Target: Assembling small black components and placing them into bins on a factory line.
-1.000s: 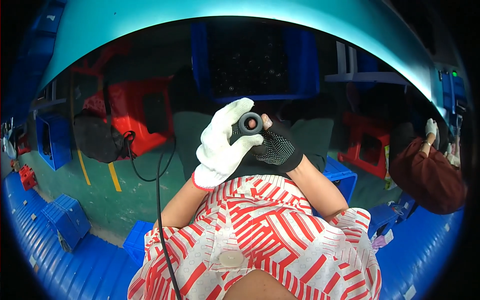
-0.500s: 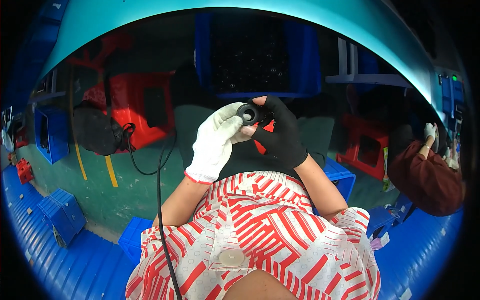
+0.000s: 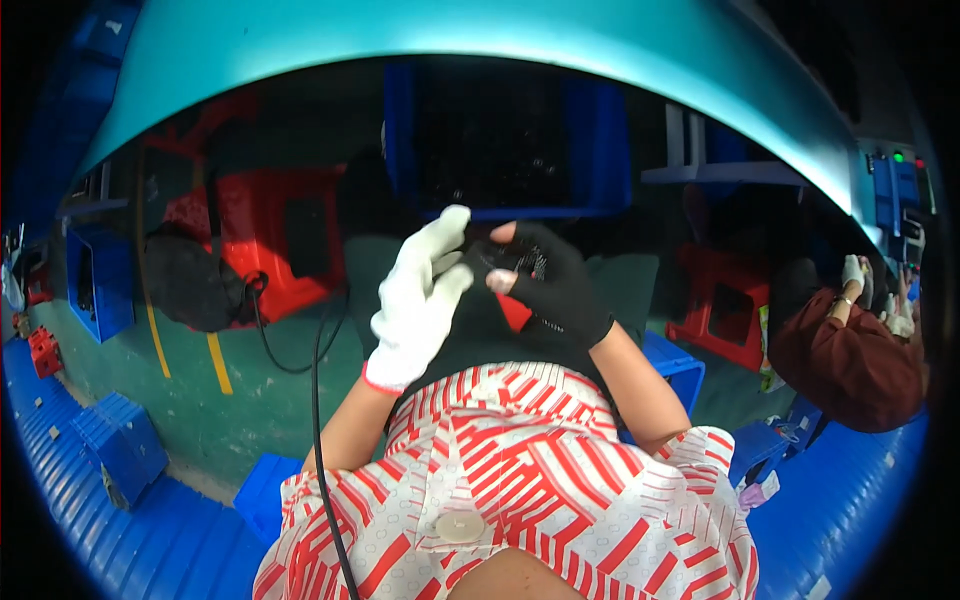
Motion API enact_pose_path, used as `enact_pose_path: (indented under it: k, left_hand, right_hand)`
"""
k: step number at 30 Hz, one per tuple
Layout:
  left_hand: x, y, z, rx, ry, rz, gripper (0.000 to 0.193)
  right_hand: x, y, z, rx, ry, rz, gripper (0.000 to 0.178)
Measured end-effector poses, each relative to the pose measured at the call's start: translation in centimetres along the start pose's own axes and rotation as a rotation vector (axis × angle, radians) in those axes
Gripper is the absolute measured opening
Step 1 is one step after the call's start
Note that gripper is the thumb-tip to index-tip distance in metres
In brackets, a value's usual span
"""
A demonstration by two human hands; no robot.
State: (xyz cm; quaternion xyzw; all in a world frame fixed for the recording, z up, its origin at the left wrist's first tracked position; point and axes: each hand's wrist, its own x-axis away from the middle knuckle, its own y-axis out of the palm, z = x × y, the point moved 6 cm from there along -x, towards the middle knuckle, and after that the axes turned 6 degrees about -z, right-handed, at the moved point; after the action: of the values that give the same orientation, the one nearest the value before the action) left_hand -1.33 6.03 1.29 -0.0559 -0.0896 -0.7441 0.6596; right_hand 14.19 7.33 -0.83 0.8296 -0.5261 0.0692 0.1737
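My left hand [image 3: 412, 305], in a white knitted glove with a red cuff edge, has its thumb and fingers apart with nothing between them. Just right of its fingertips is a black ring-shaped part [image 3: 486, 257], dark and blurred against the background. My right hand [image 3: 550, 285], in a black glove that bares the thumb and fingertips, pinches this part. Beyond both hands stands a blue bin [image 3: 602, 150] with many small dark pieces inside, too dim to name.
A teal panel edge [image 3: 480, 30] arches across the top. Red stools stand left [image 3: 255, 200] and right [image 3: 720, 310]. A black bag [image 3: 190, 275] and a black cable [image 3: 317, 400] are on my left. At the right a co-worker in a dark red sleeve [image 3: 850, 350] sits working.
My left hand has let go of the black ring-shaped part and drawn slightly away with its fingers spread. The part stays in my right hand. The view has tilted slightly.
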Motion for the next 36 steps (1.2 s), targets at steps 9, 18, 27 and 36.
enact_pose_path:
  k: [9,18,27,36]
  left_hand:
    - [-0.4,-0.5,-0.9,0.095,-0.054,-0.177,0.045]
    - [-1.3,-1.5,-3.5,0.59,-0.3,-0.049,0.048]
    - [-0.6,-3.5,-4.1,0.604,-0.257,0.023,0.042]
    - [-1.5,-2.5,-4.2,0.625,-0.267,0.039,0.038]
  right_hand:
    - [-1.6,0.1,-3.7,0.402,0.004,-0.215,0.02]
    - [-15.0,-5.6,-21.3,1.06,-0.763,0.441,0.023]
    - [-22.8,-6.8,-22.9,1.402,-0.598,0.641,0.039]
    - [-17.5,-7.2,-21.6,1.295,-0.61,0.409,0.025]
